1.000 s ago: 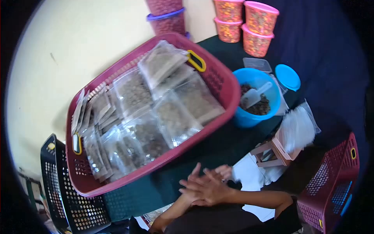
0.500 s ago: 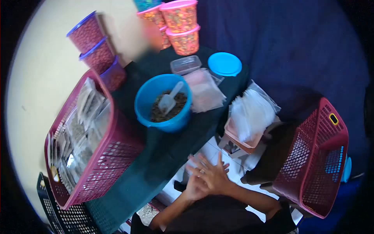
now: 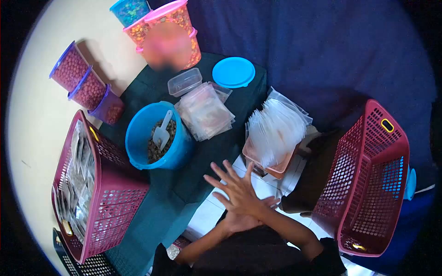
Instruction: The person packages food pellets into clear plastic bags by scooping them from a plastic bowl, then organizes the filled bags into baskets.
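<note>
My right hand [image 3: 238, 192] lies across my left hand [image 3: 241, 222] in front of my body. The fingers of the right are spread wide and hold nothing. Beneath it the left is partly covered; its fingertips stick out to the right, stretched, with nothing seen in them. Beyond the hands, on the dark green cloth, stands a blue bucket [image 3: 134, 154] of brown, grainy bits with a white scoop [image 3: 161, 135] resting in it. Nearest to the hands on the far side is a stack of clear plastic bags [image 3: 278, 129] in a pink tray [image 3: 250, 150].
At left a maroon basket [image 3: 115, 216] holds filled bags. Another maroon basket [image 3: 327, 198] stands at right. Flat bags [image 3: 205, 112], a clear box [image 3: 185, 82] and a blue lid [image 3: 234, 72] lie behind the bucket. Purple-rimmed tubs [image 3: 87, 89] and pink-lidded tubs [image 3: 195, 50] are stacked farther back.
The view has shifted, so the bucket and baskets sit farther left. My right hand has slid over the left, its fingers spreading wider and showing more clearly.
</note>
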Motion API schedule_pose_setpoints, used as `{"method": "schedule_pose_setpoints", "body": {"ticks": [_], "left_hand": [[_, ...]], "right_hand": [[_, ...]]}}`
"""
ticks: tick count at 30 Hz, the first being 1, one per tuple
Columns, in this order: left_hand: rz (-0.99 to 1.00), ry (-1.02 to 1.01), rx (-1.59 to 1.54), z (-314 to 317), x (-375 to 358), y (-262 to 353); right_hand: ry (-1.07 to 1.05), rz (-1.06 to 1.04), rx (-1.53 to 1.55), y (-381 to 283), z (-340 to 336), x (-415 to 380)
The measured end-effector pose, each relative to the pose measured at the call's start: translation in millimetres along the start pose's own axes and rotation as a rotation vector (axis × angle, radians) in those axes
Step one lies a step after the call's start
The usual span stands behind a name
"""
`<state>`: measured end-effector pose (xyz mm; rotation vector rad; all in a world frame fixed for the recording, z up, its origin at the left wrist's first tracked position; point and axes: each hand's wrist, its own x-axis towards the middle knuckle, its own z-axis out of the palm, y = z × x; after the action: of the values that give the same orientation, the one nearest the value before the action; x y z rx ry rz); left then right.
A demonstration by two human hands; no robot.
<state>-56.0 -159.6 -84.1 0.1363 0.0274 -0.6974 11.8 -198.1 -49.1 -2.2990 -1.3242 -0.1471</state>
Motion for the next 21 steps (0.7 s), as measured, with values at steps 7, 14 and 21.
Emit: {"method": "schedule_pose_setpoints", "body": {"ticks": [7,14,21], "left_hand": [[0.165,0.286,0.092,-23.8,27.9,72.4],[-0.125,-0.129,-0.514,-75.8,72.1,102.8],[0.231,0.314,0.462,-27.4,52.3,169.3]], "right_hand": [[-0.123,-0.249,0.14,6.7,23.6,15.5],[-0.138,-0.16,0.136,47.1,28.6,105.6],[-0.166,-0.031,0.09,116.4,37.9,127.4]]}}
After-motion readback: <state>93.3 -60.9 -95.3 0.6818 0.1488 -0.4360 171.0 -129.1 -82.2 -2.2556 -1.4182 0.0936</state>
